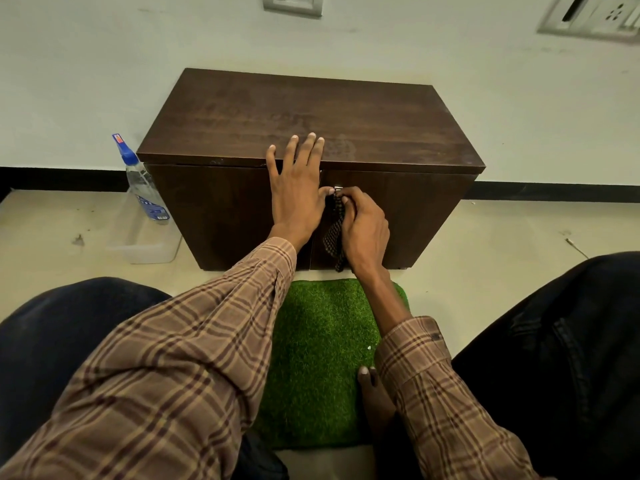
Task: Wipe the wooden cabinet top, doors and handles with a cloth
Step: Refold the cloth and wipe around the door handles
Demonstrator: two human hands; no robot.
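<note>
A low dark wooden cabinet point(363, 126) with two doors stands against the wall. My left hand point(298, 188) lies flat with fingers spread over the front edge of its top, the palm against the left door. My right hand point(363, 230) grips a dark checked cloth point(334, 237) and presses it around the small metal handle point(338, 188) at the top of the right door. The cloth's loose end hangs down the door front. Only the handle's top shows.
A spray bottle with a blue nozzle point(143, 185) stands in a clear plastic tub point(138, 244) left of the cabinet. A green grass mat point(318, 358) lies between my knees, with a bare foot point(372, 393) on it. Wall sockets point(595, 15) sit above.
</note>
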